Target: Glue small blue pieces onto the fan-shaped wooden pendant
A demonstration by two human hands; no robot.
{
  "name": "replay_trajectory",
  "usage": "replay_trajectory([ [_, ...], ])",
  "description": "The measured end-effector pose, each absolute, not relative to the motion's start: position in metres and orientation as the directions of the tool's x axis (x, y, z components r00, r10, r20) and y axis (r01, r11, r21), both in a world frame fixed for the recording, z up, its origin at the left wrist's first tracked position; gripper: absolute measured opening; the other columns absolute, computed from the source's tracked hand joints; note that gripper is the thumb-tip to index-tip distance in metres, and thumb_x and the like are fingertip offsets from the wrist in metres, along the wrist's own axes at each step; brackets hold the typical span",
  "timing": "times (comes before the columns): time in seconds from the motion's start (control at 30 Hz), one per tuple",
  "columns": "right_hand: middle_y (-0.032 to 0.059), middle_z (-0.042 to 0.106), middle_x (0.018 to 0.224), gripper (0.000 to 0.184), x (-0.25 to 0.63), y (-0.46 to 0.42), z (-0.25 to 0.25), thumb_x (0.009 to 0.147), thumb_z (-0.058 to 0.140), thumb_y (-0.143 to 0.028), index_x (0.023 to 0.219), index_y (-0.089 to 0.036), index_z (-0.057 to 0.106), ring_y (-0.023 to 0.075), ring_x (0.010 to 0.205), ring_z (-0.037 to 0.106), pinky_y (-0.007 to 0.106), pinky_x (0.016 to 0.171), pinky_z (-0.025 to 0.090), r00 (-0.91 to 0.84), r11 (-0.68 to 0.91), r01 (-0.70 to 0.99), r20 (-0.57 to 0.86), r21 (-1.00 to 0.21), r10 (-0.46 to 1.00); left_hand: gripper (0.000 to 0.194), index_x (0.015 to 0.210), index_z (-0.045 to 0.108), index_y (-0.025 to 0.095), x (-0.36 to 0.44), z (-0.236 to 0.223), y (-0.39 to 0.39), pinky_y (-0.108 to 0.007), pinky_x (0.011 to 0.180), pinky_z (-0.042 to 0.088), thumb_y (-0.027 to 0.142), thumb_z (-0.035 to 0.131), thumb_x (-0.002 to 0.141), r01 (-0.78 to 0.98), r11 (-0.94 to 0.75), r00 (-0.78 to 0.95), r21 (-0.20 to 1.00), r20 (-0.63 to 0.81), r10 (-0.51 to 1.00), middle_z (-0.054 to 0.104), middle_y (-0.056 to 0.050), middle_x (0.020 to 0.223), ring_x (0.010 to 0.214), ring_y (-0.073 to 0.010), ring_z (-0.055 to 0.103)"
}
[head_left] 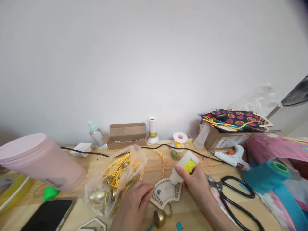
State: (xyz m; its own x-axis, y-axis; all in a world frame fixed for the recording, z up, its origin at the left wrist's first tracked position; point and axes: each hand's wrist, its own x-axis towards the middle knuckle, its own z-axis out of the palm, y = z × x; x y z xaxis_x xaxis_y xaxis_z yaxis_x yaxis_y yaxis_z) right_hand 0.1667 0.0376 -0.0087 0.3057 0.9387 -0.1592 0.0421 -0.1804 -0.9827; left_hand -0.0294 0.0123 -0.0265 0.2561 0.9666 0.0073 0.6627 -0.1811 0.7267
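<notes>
My right hand [195,183] grips a white squeeze bottle [178,171] with a yellow label, tipped so its nozzle end points down at a fan-shaped wooden piece [165,190]. This piece has lattice work at both sides and a small blue flower shape [158,192] on its pale middle. With fingers closed, my left hand [137,199] holds the left edge of the fan-shaped piece. A twisted yellow cord [163,163] runs up from its top. Below it lies a brass bell [159,218]. The nozzle tip is hard to make out.
A clear bag [96,183] of yellow strings and bells lies left of my hands, near a phone [48,215] and pink container [45,160]. At right are black-handled scissors [222,189], a glue gun [237,157], teal thread [266,175] and a filled cardboard box [223,139].
</notes>
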Motion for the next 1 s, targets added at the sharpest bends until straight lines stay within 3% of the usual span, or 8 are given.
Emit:
replay_trajectory([
  [0.47,-0.0057,0.052,0.042,0.027,0.1717,0.0368,-0.0095,0.062,0.07,-0.038,0.064,-0.02,0.05,0.0092,0.033,0.042,0.021,0.033,0.031,0.313,-0.176,0.067,-0.147,-0.982,0.938,0.022,0.091,0.068,0.023,-0.0278,-0.0243,0.0112,-0.027,0.078,0.046,0.022,0.047,0.086,0.666,-0.176,0.237,0.725,0.018,0.971,0.067,-0.003,0.09,0.086,-0.0169,0.062],
  [0.73,-0.0005,0.061,0.054,0.031,0.169,0.0376,-0.0078,0.06,0.071,-0.039,0.075,-0.018,0.053,0.0131,0.042,0.048,0.024,0.036,0.036,0.278,-0.158,0.097,-0.126,-0.983,0.952,0.023,0.092,0.067,0.023,-0.0278,-0.0229,0.0119,-0.028,0.079,0.047,0.022,0.045,0.087,0.676,-0.165,0.244,0.718,-0.007,0.97,0.067,-0.003,0.092,0.087,-0.0177,0.063],
  [1.0,-0.0028,0.057,0.047,0.032,0.1719,0.0365,-0.0111,0.06,0.069,-0.042,0.074,-0.018,0.054,0.0113,0.036,0.042,0.023,0.034,0.032,0.29,-0.131,0.109,-0.095,-0.985,0.952,0.024,0.093,0.067,0.026,-0.032,-0.0232,0.0152,-0.031,0.08,0.047,0.027,0.044,0.086,0.705,-0.172,0.286,0.688,-0.053,0.957,0.068,-0.003,0.093,0.09,-0.0194,0.062],
])
